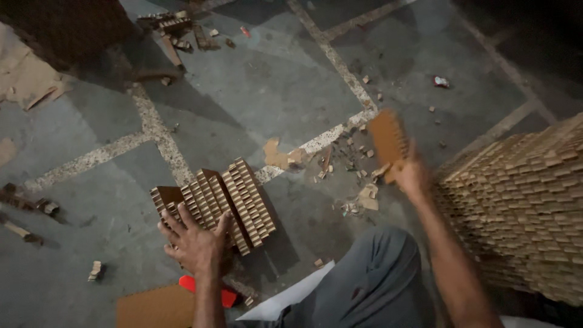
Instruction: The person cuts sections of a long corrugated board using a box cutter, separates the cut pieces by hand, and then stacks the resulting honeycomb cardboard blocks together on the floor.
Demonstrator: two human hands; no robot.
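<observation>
My left hand lies spread on the near end of a row of brown notched cardboard strips that stand on edge on the grey floor. My right hand is raised over the floor and grips one blurred notched cardboard strip by its lower end. At the right edge stands a large stack of the same strips, just beside my right forearm. My knee in grey trousers fills the bottom centre.
Cardboard scraps litter the floor between the row and the stack. A flat cardboard sheet and a red object lie at the bottom left. More scraps and wood bits lie at the top; dark furniture stands top left.
</observation>
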